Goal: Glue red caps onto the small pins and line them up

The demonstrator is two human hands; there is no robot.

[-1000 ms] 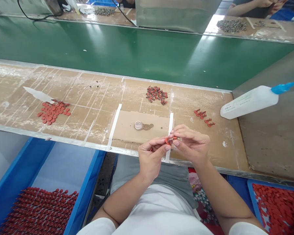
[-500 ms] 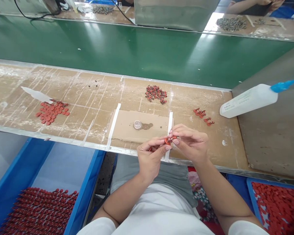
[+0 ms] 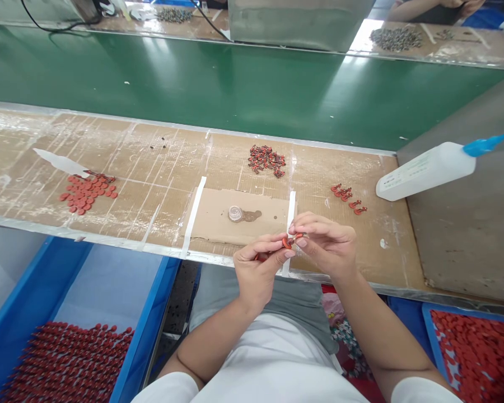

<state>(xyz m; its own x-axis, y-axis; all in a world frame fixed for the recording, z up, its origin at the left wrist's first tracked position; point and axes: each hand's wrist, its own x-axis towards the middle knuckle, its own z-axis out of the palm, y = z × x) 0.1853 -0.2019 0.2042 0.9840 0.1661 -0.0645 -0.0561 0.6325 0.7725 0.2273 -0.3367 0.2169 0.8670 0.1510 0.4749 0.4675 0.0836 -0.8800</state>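
Above the table's front edge, my left hand (image 3: 256,274) pinches a red disc (image 3: 286,243) between thumb and fingers. My right hand (image 3: 331,246) is closed on a small red-and-dark figure (image 3: 299,235), one end of which meets the disc. The fingers partly cover both pieces. Just beyond my hands, a small round clear cap (image 3: 235,213) sits on a taped cardboard sheet (image 3: 210,226), beside a brown wet-looking stain. Behind the sheet lies a pile of similar red-and-dark figures (image 3: 266,160). Several figures with discs on them (image 3: 346,195) rest to the right.
Red discs (image 3: 84,195) lie at left near a white pointed strip (image 3: 61,162). A white bottle with a blue nozzle (image 3: 428,170) leans by the metal wall (image 3: 470,224). Below are a blue bin (image 3: 145,319) of pieces in rows and a tray of red discs (image 3: 479,347). A green belt (image 3: 193,84) runs behind.
Both hands stay almost in place, still pinching the two pieces together. The view has shifted very slightly; the other things have not moved.
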